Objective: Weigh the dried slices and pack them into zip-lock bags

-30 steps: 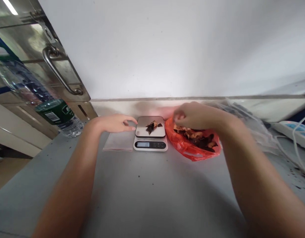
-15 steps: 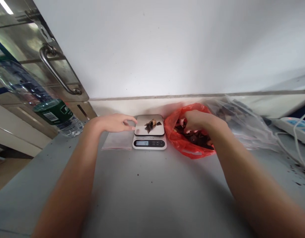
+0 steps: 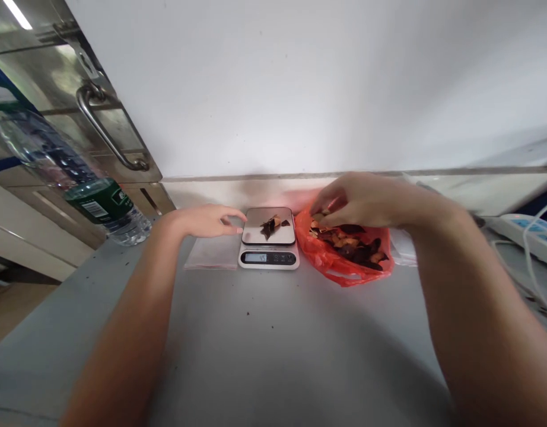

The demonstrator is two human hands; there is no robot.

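A small white kitchen scale (image 3: pixel 269 258) with a lit display stands on the table against the wall. Dark brown and tan dried pieces (image 3: pixel 271 226) lie on its plate. My left hand (image 3: pixel 209 220) is at the scale's left edge, fingers apart, holding nothing. To the right of the scale, a red plastic bag (image 3: pixel 318 258) lies opened, with many dark and orange-brown dried pieces (image 3: pixel 360 249) in it. Over the bag's back left part is my right hand (image 3: pixel 360 198), thumb and fingers bent toward each other; what is between the fingertips is not clear.
Flat clear plastic bags (image 3: pixel 213 254) lie under and beside my left hand, and more (image 3: pixel 403 248) behind my right forearm. A large plastic bottle (image 3: pixel 99 201) is at the left, near a metal door handle (image 3: pixel 104 133). A white power strip (image 3: pixel 527 231) with a cable is at the right.
My right hand has risen from inside the red bag to above it, uncovering more of the pieces. The scale's last digit has gone from 4 to 5. My left hand has stayed put.
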